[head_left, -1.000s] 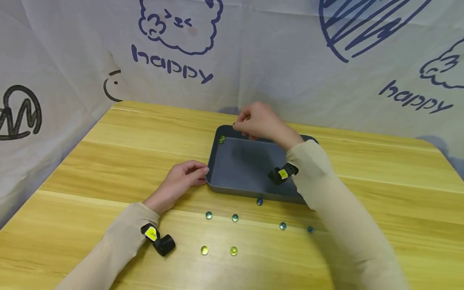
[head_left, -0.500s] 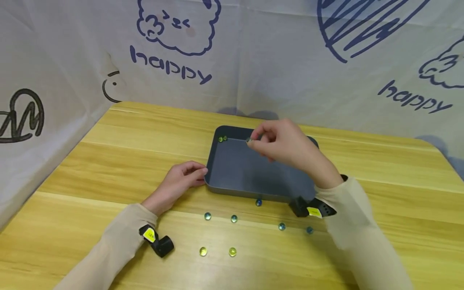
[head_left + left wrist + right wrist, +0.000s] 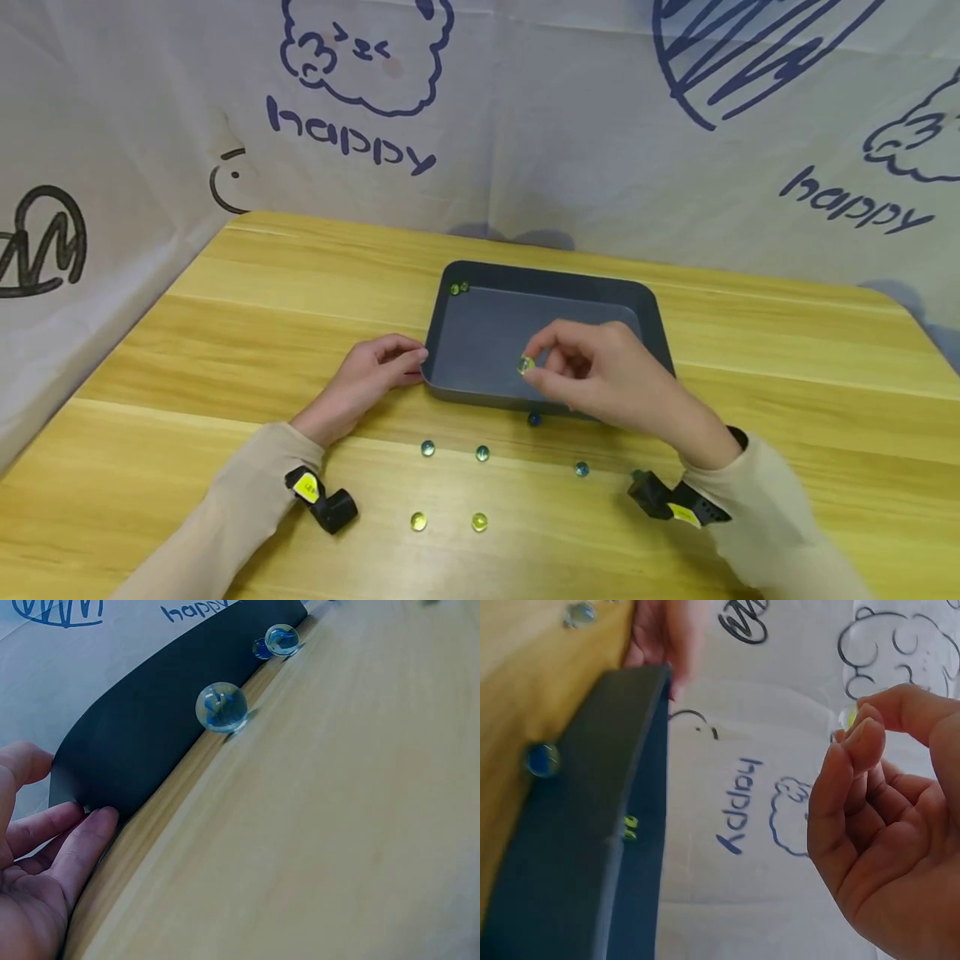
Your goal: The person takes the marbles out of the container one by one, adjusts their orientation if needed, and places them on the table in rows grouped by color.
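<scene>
My right hand (image 3: 615,375) pinches a clear yellowish marble (image 3: 526,365) between thumb and forefinger, over the front part of a dark grey tray (image 3: 480,333). In the right wrist view, the marble (image 3: 849,718) shows at the fingertips, with the other fingers curled in. My left hand (image 3: 375,375) rests at the tray's front left corner; in the left wrist view its fairly straight fingers (image 3: 94,836) touch the outer wall. Two yellow-green marbles (image 3: 459,288) lie in the tray's back left corner.
In front of the tray lie bluish marbles (image 3: 482,453), one dark blue marble (image 3: 534,419) by the front wall, and two yellow marbles (image 3: 418,522) nearer me. A black wrist camera (image 3: 651,494) on the right sleeve covers part of the table. A white cloth (image 3: 600,125) with drawings hangs behind.
My right hand has come from the tray's back edge towards me and slightly right, with the marble in its fingertips. My left hand has stayed at the tray corner.
</scene>
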A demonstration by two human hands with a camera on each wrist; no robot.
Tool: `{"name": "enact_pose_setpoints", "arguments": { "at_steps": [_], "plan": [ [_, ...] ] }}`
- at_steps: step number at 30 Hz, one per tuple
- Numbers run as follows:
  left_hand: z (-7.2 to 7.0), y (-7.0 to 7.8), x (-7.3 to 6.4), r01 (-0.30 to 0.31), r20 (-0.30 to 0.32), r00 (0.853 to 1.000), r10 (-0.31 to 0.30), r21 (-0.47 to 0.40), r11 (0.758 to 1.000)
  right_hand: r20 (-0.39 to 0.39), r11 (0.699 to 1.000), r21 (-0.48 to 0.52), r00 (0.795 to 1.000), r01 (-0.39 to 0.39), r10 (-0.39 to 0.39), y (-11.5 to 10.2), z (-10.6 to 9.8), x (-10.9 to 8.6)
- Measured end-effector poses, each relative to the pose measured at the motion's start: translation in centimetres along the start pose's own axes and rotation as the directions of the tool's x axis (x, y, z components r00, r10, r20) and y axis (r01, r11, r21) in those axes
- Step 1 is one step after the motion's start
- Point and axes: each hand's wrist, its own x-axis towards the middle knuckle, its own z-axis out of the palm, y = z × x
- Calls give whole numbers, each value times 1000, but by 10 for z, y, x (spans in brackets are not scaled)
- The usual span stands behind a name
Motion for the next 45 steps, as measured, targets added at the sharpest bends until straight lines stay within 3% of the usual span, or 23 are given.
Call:
{"name": "enact_pose_setpoints", "arguments": {
  "at_steps": [9,16,24,35,45],
  "plan": [
    [0,-1,-1,0,-1,1000,0,-2,1000,56,982,47,981,184,-186,-2,15,-23],
    [0,-1,-2,1,-1,1000,-1,-1,1000,72,976,62,974,210,-214,-1,23,-36],
    [1,-2,-1,-9,4,1000,9,-7,1000,255,994,61,961,96,-108,1,26,-47],
    [1,-2,-1,-5,-3,1000,5,-5,1000,376,999,20,926,39,-44,7,41,-60],
    [1,-1,-1,-16,-1,1000,16,-6,1000,467,994,-78,878,-76,103,5,54,-61]
  ]
}}
